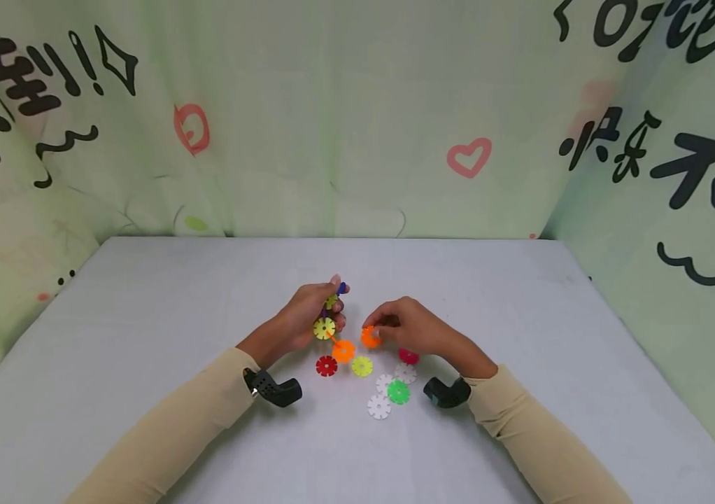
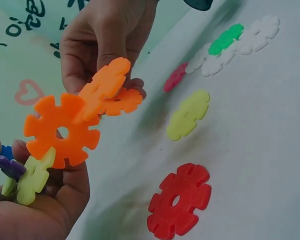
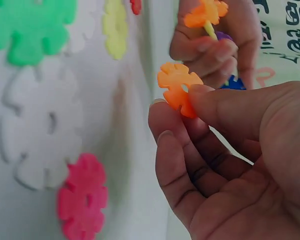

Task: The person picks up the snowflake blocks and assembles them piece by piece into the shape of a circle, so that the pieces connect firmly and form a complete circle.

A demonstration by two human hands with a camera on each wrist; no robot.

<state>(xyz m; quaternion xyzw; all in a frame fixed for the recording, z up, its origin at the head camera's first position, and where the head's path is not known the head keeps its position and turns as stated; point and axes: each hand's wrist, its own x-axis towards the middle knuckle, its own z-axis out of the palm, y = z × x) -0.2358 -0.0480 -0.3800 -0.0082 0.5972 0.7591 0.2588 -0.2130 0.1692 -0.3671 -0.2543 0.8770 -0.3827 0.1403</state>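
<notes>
My left hand (image 1: 307,315) grips a chain of slotted plastic discs: blue, purple and yellow pieces lie among its fingers. From the chain's lower end an orange disc (image 2: 62,107) sticks out, joined to a yellow disc (image 2: 32,182). Another orange disc (image 2: 102,85) shows beside it in the left wrist view. My right hand (image 1: 414,325) pinches a loose-looking orange disc (image 3: 177,82) between thumb and fingers, a short way right of the chain. In the right wrist view it stands apart from the chain's orange piece (image 3: 205,14). Fingers hide part of the chain.
On the white table (image 1: 175,315) below the hands lie a red disc (image 1: 327,366), a yellow disc (image 1: 362,366), a pink disc (image 1: 408,356), a green disc (image 1: 398,392) and several white discs (image 1: 379,407). A printed curtain (image 1: 332,140) stands behind the table.
</notes>
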